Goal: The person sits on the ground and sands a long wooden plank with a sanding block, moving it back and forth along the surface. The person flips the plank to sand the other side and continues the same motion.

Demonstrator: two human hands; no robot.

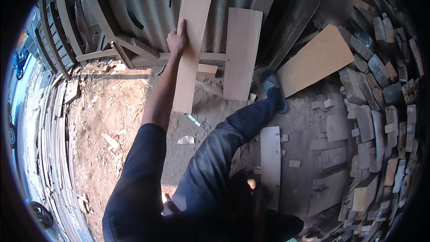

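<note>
My left hand (pixel 177 42) grips the left edge of a long, pale wooden board (pixel 193 50), its thumb lying on the face. The board stands nearly upright before corrugated sheeting. To its right, a shorter wooden board (pixel 242 53) leans against the frame. A wider yellowish board (pixel 315 60) rests tilted beyond my sandalled foot. On the ground beside my leg lies a narrow board (pixel 270 161) with knots. What looks like my right hand (pixel 262 193) is in deep shadow by that board's lower part; its fingers cannot be made out.
Stacked wood offcuts (pixel 364 117) fill the right side. Corrugated sheeting (pixel 151 16) and timber framing (pixel 97 10) stand ahead. Long wooden slats (pixel 60 141) lie at the left, with wood chips (pixel 112 141) on the dirt. A small wood block (pixel 207 70) sits behind the held board.
</note>
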